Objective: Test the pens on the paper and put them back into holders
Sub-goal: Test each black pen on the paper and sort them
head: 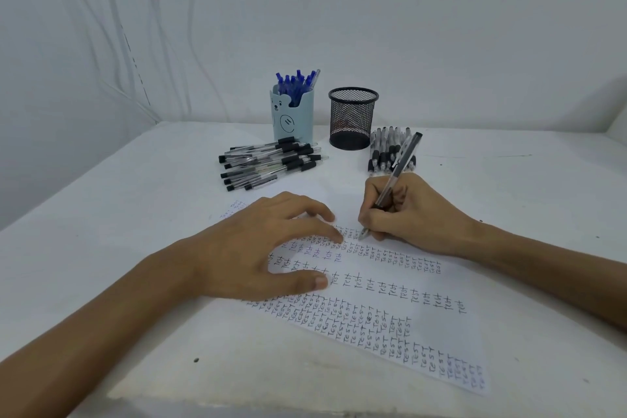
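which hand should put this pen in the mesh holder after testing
Right, probably. The right hand grips the pen, and the mesh holder stands just beyond it; the left hand rests on the paper.

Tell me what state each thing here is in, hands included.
Paper: flat, covered in written rows.
Left hand: open, fingers pressing the paper.
Right hand: grips a pen, tip at the paper.
Bear holder: upright, holding blue pens.
Mesh holder: upright, no pens showing.
Pile by bear holder: lying loose.
Pile by mesh holder: lying loose.
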Demonstrator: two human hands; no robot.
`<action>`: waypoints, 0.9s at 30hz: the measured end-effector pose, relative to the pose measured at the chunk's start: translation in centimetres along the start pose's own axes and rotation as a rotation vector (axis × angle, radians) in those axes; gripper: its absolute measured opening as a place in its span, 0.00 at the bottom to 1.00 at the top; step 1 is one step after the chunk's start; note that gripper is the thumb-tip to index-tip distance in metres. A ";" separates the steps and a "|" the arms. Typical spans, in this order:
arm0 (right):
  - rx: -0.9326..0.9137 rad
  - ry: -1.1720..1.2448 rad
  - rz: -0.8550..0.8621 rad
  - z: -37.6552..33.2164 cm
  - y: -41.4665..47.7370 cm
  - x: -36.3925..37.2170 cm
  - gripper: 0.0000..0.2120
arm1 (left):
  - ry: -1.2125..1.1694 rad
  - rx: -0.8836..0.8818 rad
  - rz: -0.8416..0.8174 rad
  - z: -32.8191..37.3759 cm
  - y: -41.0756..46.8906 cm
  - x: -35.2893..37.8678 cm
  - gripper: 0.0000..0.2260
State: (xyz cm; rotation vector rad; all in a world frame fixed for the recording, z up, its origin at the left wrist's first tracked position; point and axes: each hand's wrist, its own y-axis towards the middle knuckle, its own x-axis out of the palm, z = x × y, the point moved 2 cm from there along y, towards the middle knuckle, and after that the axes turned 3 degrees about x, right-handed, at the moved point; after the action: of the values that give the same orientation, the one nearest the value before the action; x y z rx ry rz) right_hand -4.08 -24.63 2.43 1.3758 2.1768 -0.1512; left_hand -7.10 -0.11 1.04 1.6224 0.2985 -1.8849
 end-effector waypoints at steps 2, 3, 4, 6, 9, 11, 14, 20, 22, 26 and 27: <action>0.004 -0.002 -0.001 0.0 0.0 0.0 0.06 | -0.002 -0.003 -0.004 0.0 0.0 0.0 0.24; 0.006 -0.003 0.000 0.0 0.1 0.0 0.05 | -0.003 -0.003 -0.005 0.0 0.0 0.0 0.24; 0.007 -0.003 0.004 0.1 0.1 0.0 0.05 | -0.004 -0.002 -0.005 0.0 0.0 0.0 0.24; 0.011 -0.006 0.014 0.2 0.1 0.0 0.04 | -0.001 0.001 -0.001 -0.1 -0.1 0.1 0.24; 0.014 -0.014 0.008 0.2 0.2 0.0 0.05 | -0.002 0.001 0.003 -0.1 -0.1 0.1 0.24; 0.018 -0.018 0.013 0.3 0.3 0.0 0.05 | -0.003 0.005 0.006 -0.1 0.0 0.1 0.24; 0.018 -0.021 0.032 0.3 0.3 -0.1 0.05 | -0.001 0.009 0.009 -0.1 0.0 0.1 0.24; 0.022 -0.032 0.033 0.3 0.4 -0.1 0.05 | -0.005 0.004 0.005 -0.2 0.0 0.1 0.24; 0.022 -0.029 0.028 0.3 0.4 0.0 0.05 | 0.001 0.007 0.005 -0.2 -0.1 0.1 0.24; 0.024 -0.034 0.043 0.2 0.2 0.0 0.07 | -0.007 0.005 0.003 -0.2 -0.1 0.1 0.24; 0.025 -0.035 0.050 0.2 0.2 0.0 0.07 | -0.007 0.006 0.003 -0.2 -0.1 0.1 0.24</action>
State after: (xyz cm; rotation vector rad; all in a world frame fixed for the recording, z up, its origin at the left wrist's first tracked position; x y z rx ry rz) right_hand -3.78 -24.59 2.28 1.4297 2.1168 -0.1830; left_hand -6.98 0.01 0.86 1.6191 0.2877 -1.8906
